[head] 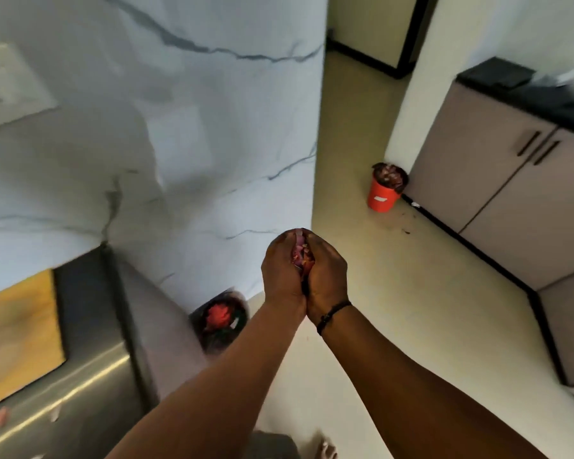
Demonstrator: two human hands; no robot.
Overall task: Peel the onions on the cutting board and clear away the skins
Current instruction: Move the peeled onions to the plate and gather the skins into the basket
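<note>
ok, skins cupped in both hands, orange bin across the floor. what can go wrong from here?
1. The onion skins sit loosely between the left hand and right hand; flakes could slip out through the gap while being carried.
2. The orange bin already looks heaped to its rim, with scraps on the floor beside it, so more skins may spill over.

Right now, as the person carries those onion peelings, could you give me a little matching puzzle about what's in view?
Things:
1. onion skins
2. red bin
3. black bracelet
4. wooden board

Places:
A. on the floor beside the cabinet
B. cupped between the left hand and right hand
C. far left, on the counter
D. around the right wrist

Pairs: 1-B, 2-A, 3-D, 4-C
</note>
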